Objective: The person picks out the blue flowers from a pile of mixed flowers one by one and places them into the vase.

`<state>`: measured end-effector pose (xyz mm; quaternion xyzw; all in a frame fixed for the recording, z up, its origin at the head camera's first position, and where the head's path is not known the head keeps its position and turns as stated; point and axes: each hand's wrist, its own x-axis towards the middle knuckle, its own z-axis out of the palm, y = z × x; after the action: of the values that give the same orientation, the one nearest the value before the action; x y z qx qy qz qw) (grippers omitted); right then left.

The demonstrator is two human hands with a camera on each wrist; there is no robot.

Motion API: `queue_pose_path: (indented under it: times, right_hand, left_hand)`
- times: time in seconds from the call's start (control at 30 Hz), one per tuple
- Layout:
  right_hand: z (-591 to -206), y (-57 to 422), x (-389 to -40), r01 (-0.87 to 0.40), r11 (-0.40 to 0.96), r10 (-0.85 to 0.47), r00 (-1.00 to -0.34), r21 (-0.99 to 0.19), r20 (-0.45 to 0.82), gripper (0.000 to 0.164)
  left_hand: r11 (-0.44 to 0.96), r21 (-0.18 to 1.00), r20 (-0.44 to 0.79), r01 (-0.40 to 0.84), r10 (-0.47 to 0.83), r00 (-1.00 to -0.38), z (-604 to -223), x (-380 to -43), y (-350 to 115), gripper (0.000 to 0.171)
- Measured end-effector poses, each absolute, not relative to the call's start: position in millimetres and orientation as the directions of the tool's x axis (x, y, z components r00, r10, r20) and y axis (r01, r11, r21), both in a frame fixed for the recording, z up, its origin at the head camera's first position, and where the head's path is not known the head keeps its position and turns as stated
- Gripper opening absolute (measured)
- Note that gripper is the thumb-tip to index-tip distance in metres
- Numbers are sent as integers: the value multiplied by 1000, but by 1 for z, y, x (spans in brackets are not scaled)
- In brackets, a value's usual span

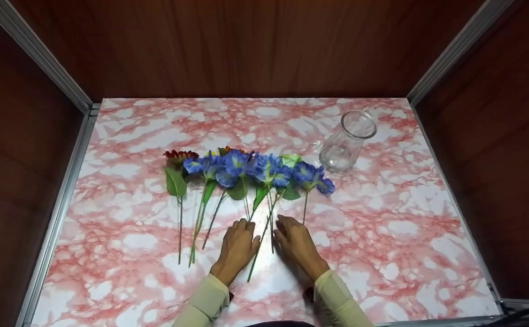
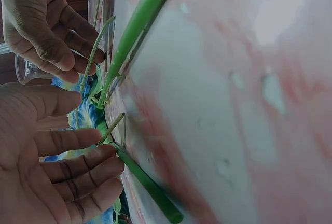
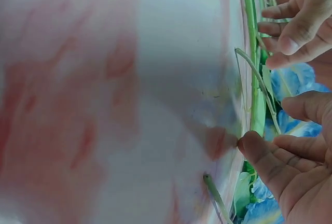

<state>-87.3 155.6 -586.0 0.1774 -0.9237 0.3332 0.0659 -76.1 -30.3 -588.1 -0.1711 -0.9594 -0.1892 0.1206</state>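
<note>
Blue iris flowers [image 1: 269,170] with long green stems lie in a row across the middle of the table. At the left end is a dark red flower [image 1: 180,156]; a pale green flower [image 1: 290,159] shows behind the irises on the right. My left hand [image 1: 237,243] rests low among the stems; the left wrist view has its fingertips [image 2: 106,154] right at a thin stem [image 2: 111,127], with the fingers loosely extended. Over to the right, my right hand [image 1: 297,240] is beside another stem [image 1: 272,229], fingers relaxed and a fingertip [image 3: 249,141] at the table surface.
A clear glass vase [image 1: 343,143] stands behind the flowers at the right. The table [image 1: 396,254] has a red and white marbled top, enclosed by dark wooden panels [image 1: 255,50] and metal rails [image 1: 57,218]. A black cable [image 1: 525,313] lies at the lower right corner.
</note>
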Motion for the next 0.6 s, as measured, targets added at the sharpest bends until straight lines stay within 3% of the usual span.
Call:
queue_pose_path:
  times: [0.23, 0.6]
  right_hand:
    - [-586, 155, -87, -355, 710, -272, -935, -608, 229, 39]
    - [-580, 147, -92, -332, 684, -178, -939, -649, 294, 39]
  left_hand:
    - [869, 343, 332, 356, 242, -912, -591, -77, -31, 16]
    - [781, 543, 419, 308, 66, -906, -595, -79, -34, 9]
